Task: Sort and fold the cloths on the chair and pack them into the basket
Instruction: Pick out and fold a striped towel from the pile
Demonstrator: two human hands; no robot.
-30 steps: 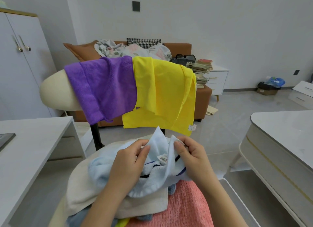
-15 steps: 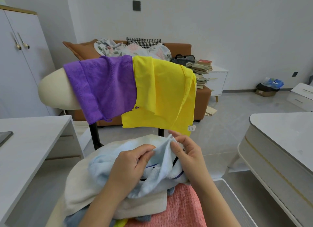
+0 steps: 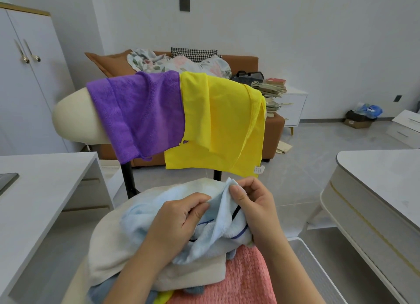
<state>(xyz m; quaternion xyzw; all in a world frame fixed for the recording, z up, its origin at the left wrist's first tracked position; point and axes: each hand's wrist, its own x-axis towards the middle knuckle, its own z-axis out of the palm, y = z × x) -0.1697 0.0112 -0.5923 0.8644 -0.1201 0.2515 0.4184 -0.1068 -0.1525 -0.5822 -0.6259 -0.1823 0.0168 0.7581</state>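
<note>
A light blue cloth [image 3: 145, 215] with dark stripes lies bunched on top of the pile on the chair seat. My left hand [image 3: 179, 222] pinches its edge, and my right hand [image 3: 254, 201] pinches a raised corner just to the right. Under it lie a cream cloth [image 3: 109, 253], a pink waffle cloth [image 3: 245, 278], and bits of grey-blue and yellow cloth. A purple cloth [image 3: 141, 113] and a yellow cloth [image 3: 218, 124] hang over the cream chair back [image 3: 75, 119]. A white wire basket [image 3: 318, 267] stands on the floor at the right, partly hidden by my right arm.
A white desk [image 3: 43, 194] stands close on the left, a white table [image 3: 381, 190] on the right. Behind the chair are a brown sofa [image 3: 241, 60] with bedding, a white drawer unit with stacked books [image 3: 272, 88], and a white cupboard [image 3: 22, 76].
Both hands have lowered and worked along the blue cloth's edge; the white label seen earlier is hidden, and the right hand now holds a corner up.
</note>
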